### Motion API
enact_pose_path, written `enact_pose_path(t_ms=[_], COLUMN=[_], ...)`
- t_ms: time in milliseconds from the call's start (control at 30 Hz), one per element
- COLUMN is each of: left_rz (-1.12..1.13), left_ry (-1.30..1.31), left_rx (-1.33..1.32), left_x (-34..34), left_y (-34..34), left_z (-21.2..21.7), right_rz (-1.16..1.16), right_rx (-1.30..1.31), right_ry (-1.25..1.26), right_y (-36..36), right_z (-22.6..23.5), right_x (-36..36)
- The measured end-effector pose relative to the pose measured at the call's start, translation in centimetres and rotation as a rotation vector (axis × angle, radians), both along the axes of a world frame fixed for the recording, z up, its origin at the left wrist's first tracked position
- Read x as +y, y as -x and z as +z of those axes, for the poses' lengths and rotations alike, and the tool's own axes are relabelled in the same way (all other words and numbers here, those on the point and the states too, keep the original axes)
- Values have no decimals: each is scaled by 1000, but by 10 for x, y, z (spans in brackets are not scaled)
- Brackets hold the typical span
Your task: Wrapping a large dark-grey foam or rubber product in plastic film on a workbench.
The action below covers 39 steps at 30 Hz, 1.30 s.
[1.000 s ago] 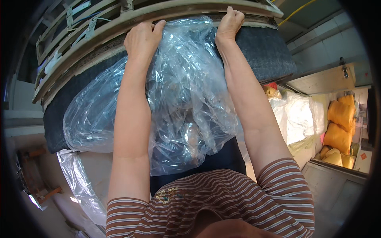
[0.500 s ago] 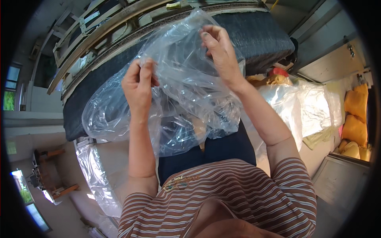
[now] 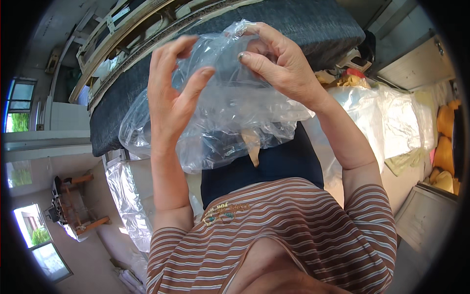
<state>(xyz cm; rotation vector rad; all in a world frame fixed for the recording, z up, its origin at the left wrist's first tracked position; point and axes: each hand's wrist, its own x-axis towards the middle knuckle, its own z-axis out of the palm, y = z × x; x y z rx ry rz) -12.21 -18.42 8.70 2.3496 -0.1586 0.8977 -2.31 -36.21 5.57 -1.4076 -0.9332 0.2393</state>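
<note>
The clear plastic bag (image 3: 230,117) hangs in front of the person's chest, held up between both hands above a dark grey padded slab (image 3: 303,24) that lies across the space ahead. It is thin, crinkled and see-through, bunched at the top and ballooning loosely below; a pale tan shape shows through its lower part, too blurred by the film to tell what it is. The right hand (image 3: 276,66) is grasping the bag's upper edge, thumb and fingers pinching the gathered film. The left hand (image 3: 171,93) is half open, its fingers spread and curled against the bag's near side, touching it but not clenched on it. Judging by this, the work of parting the bag's mouth seems under way: the top edge is found and gripped, but the opening is not yet spread wide. Behind the slab run pale wooden frames (image 3: 127,34). To the right lie more sheets of clear plastic (image 3: 387,117) and some yellow cushions (image 3: 445,142).
</note>
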Motion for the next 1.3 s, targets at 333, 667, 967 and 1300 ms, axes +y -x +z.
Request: enact_pose_path(t_ms=[333,667,967,1300], left_rz=[15,-377,579,749], left_ry=[-337,219,156,789], left_rx=[-312,-358,-443,-17], left_x=[-15,-35,73,214], left_y=[-20,36,61,73], left_z=[6,10,51,-153], right_rz=[58,94,-959,-939], right_rx=[122,807,562,-859], right_ry=[-114,-519,-920,389], right_y=[31,-8,-136,-238], right_z=[-13,-6,-37,-31], right_x=[1,-9,-232,-161])
